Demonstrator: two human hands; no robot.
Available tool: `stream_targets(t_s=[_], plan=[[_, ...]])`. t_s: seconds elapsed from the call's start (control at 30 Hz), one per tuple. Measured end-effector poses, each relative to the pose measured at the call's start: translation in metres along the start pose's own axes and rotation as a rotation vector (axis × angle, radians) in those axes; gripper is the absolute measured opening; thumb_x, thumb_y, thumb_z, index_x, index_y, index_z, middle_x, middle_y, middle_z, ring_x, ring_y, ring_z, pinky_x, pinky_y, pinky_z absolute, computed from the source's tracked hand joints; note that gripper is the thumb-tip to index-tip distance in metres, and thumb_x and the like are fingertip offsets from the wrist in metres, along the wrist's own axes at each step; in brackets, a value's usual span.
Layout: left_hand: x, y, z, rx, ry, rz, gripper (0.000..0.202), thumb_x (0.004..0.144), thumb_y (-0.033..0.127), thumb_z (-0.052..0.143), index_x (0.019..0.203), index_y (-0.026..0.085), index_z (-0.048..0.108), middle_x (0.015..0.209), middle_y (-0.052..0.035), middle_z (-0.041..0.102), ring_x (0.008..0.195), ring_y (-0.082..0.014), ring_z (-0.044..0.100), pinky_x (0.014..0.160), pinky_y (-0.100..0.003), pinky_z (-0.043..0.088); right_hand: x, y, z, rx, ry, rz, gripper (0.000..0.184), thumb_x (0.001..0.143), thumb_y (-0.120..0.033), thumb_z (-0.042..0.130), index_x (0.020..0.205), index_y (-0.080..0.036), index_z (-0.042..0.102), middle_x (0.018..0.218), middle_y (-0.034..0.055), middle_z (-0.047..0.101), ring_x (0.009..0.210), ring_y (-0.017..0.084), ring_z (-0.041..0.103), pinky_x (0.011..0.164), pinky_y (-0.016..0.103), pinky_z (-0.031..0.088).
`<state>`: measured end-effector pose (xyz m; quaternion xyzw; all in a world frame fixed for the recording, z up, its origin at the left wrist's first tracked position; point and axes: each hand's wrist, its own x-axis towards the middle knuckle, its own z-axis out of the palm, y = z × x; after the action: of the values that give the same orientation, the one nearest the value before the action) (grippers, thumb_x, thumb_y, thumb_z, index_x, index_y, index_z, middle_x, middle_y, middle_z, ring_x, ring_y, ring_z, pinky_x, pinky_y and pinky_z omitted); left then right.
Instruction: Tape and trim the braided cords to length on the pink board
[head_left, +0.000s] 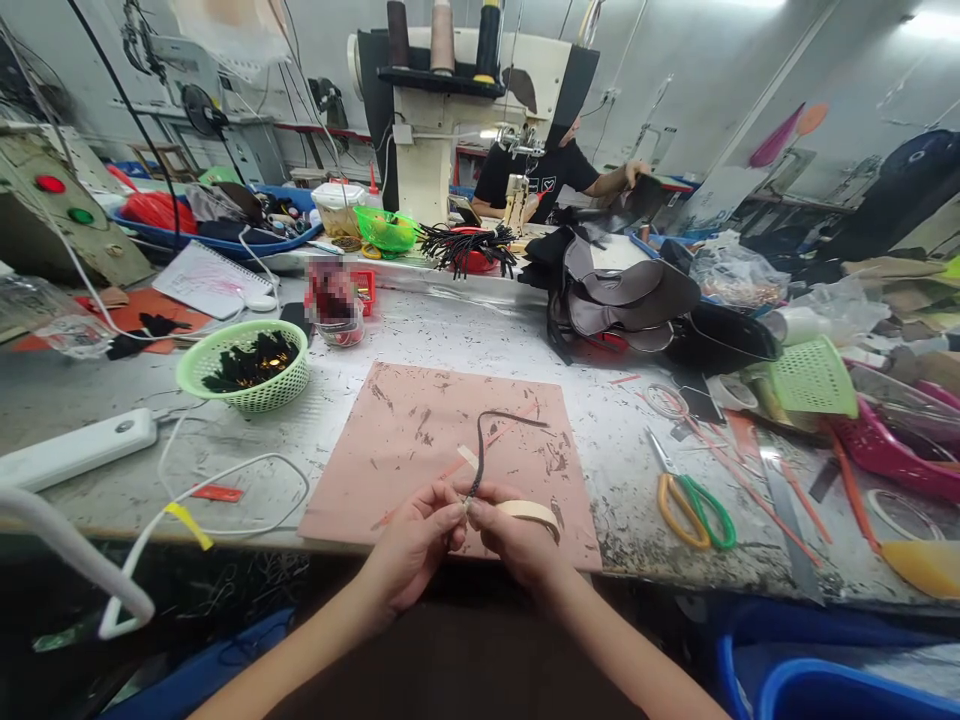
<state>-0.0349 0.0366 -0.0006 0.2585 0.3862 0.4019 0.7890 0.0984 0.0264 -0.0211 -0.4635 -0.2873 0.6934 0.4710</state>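
Note:
A thin dark braided cord point(481, 450) lies bent across the pinkish board point(356, 460), its near end running into my fingers. My left hand point(420, 535) pinches that end between thumb and forefinger. Against it, my right hand point(517, 535) is closed in a pinch at the same spot, the fingertips of both hands nearly touching. A roll of cream-coloured tape point(538, 512) sits at my right hand, partly hidden behind it; I cannot make out whether the fingers hold it. The very tip of the cord is covered by my fingers.
Scissors point(690, 505) and a metal ruler point(787, 520) lie to the right. On the left stand a green basket point(289, 385) of black pieces and a white power strip point(82, 450). A sewing machine point(420, 130) rises behind, with a co-worker point(499, 185) beyond it.

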Motion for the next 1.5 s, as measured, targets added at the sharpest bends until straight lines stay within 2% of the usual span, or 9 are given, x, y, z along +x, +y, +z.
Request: stream_targets(t_s=[0.23, 0.4, 0.5, 0.63, 0.87, 1.03, 1.2, 1.4, 1.5], plan=[[0.001, -0.002, 0.000, -0.010, 0.050, -0.035, 0.026, 0.051, 0.029, 0.080, 0.058, 0.015, 0.059, 0.049, 0.0050, 0.051, 0.045, -0.0049, 0.042, 0.046, -0.019, 0.031, 0.001, 0.000, 0.001, 0.036, 0.040, -0.044, 0.033, 0.047, -0.037, 0.077, 0.067, -0.018, 0.058, 0.052, -0.0048, 0.053, 0.046, 0.008, 0.042, 0.044, 0.021, 0.029], [-0.001, 0.001, 0.001, 0.184, 0.069, 0.081, 0.021, 0.054, 0.028, 0.078, 0.060, 0.016, 0.062, 0.057, 0.0037, 0.055, 0.052, -0.0079, 0.046, 0.054, -0.021, 0.037, -0.001, -0.003, 0.002, -0.198, 0.155, -0.189, 0.022, 0.054, -0.034, 0.072, 0.065, -0.020, 0.057, 0.062, -0.0007, 0.061, 0.060, 0.015, 0.055, 0.057, 0.028, 0.045], [-0.002, 0.002, 0.000, 0.326, 0.085, 0.125, 0.019, 0.058, 0.030, 0.075, 0.061, 0.016, 0.063, 0.058, 0.0019, 0.057, 0.059, -0.0113, 0.050, 0.062, -0.024, 0.040, -0.002, -0.011, 0.001, -0.322, 0.104, -0.234, 0.014, 0.060, -0.031, 0.068, 0.061, -0.021, 0.058, 0.062, -0.0005, 0.059, 0.063, 0.017, 0.056, 0.061, 0.031, 0.047], [0.000, 0.000, -0.002, 0.216, 0.047, 0.046, 0.025, 0.057, 0.035, 0.075, 0.059, 0.015, 0.060, 0.053, 0.0025, 0.055, 0.054, -0.0100, 0.048, 0.057, -0.023, 0.038, 0.000, -0.022, -0.004, -0.465, -0.026, -0.326, 0.008, 0.066, -0.028, 0.065, 0.064, -0.021, 0.061, 0.067, -0.0003, 0.060, 0.071, 0.017, 0.057, 0.072, 0.033, 0.046], [0.000, -0.003, -0.003, 0.076, -0.054, -0.106, 0.030, 0.056, 0.035, 0.077, 0.058, 0.013, 0.058, 0.048, 0.0027, 0.052, 0.043, -0.0057, 0.042, 0.046, -0.019, 0.031, 0.003, -0.018, -0.011, -0.289, -0.145, -0.094, 0.026, 0.061, -0.041, 0.069, 0.072, -0.019, 0.063, 0.074, 0.0004, 0.064, 0.078, 0.017, 0.059, 0.077, 0.030, 0.045], [0.000, -0.003, -0.002, 0.074, -0.079, -0.165, 0.033, 0.056, 0.040, 0.077, 0.057, 0.012, 0.058, 0.047, 0.0023, 0.053, 0.039, -0.0043, 0.040, 0.040, -0.018, 0.028, -0.002, -0.025, -0.010, -0.446, -0.129, -0.145, 0.024, 0.064, -0.041, 0.066, 0.073, -0.018, 0.062, 0.075, 0.0019, 0.065, 0.077, 0.019, 0.060, 0.074, 0.031, 0.045], [0.000, -0.004, -0.001, 0.176, 0.030, -0.056, 0.032, 0.052, 0.039, 0.079, 0.061, 0.014, 0.062, 0.055, 0.0012, 0.061, 0.054, -0.0092, 0.054, 0.058, -0.022, 0.043, -0.004, -0.026, -0.008, -0.628, 0.052, -0.100, 0.018, 0.063, -0.035, 0.065, 0.072, -0.020, 0.061, 0.078, 0.0026, 0.065, 0.078, 0.020, 0.060, 0.073, 0.032, 0.046], [0.000, -0.005, -0.002, 0.257, 0.037, -0.033, 0.032, 0.056, 0.042, 0.075, 0.063, 0.014, 0.063, 0.059, 0.0003, 0.062, 0.060, -0.0121, 0.056, 0.065, -0.027, 0.044, -0.002, -0.024, -0.005, -0.652, 0.085, -0.065, 0.013, 0.065, -0.031, 0.060, 0.071, -0.019, 0.059, 0.073, 0.0010, 0.064, 0.073, 0.018, 0.059, 0.071, 0.030, 0.046], [0.002, -0.004, -0.005, 0.438, 0.055, 0.096, 0.024, 0.061, 0.037, 0.072, 0.063, 0.015, 0.061, 0.062, 0.0011, 0.060, 0.063, -0.0125, 0.054, 0.065, -0.026, 0.043, -0.004, -0.028, -0.004, -0.747, 0.076, -0.062, 0.012, 0.067, -0.031, 0.058, 0.070, -0.019, 0.058, 0.071, -0.0006, 0.062, 0.070, 0.015, 0.057, 0.067, 0.027, 0.045]])
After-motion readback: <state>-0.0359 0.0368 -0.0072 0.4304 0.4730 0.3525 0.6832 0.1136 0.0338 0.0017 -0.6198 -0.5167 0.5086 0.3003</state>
